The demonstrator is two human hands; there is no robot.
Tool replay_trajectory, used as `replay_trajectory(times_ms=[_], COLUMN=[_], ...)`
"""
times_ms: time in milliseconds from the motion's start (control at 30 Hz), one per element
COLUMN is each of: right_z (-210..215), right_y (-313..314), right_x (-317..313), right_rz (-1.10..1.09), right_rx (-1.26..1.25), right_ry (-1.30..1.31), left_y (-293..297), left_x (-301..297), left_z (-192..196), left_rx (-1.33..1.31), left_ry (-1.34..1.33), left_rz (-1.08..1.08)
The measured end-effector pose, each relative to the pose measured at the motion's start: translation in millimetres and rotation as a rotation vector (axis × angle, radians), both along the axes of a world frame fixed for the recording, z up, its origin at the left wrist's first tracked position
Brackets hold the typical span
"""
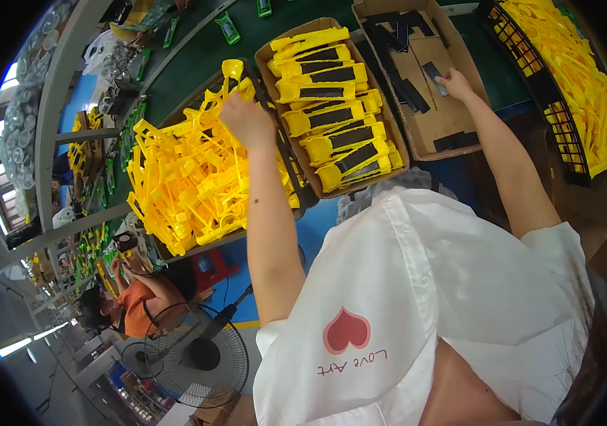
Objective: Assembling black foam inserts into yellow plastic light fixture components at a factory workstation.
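Both bare arms reach forward, the left hand (245, 119) curled closed, the right hand (455, 84) pinching with fingertips.

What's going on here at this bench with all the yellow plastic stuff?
A person in a white shirt works at a bench. The left hand grips a yellow plastic part above a heaped pile of yellow parts. The right hand picks a black strip from a cardboard box. Between them, another box holds yellow pieces fitted with black strips.
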State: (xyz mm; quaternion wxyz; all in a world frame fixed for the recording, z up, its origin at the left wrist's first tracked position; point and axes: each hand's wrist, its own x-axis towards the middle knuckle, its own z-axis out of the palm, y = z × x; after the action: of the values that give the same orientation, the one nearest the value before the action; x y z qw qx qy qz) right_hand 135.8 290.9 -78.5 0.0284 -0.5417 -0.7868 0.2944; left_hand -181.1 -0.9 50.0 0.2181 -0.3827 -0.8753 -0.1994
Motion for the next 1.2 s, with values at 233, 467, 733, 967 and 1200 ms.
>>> replay_trajectory(times_ms=[233,467,733,967,1200], right_z=[-5,5,93,148,175], right_y=[-7,-21,-110,-147,-166], right_x=[-3,8,-36,-53,-49], right_rz=[0.041,-0.36,-0.103,0.241,0.332], right_rx=[0.002,-0.071,-0.464,-0.531,-0.801], right_ry=[0.036,0.528,0.771,0.59,0.67], left_y=[-70,-71,-54,-35,-39], left_x=[-64,-30,72,97,87], left_z=[7,71,66,59,15], left_rx=[-0.643,0.95,1.611,1.6,1.061], left_ry=[-0.019,-0.814,-2.547,-2.649,-2.45], left_rz=[-0.219,-0.243,-1.445,-1.324,-0.166])
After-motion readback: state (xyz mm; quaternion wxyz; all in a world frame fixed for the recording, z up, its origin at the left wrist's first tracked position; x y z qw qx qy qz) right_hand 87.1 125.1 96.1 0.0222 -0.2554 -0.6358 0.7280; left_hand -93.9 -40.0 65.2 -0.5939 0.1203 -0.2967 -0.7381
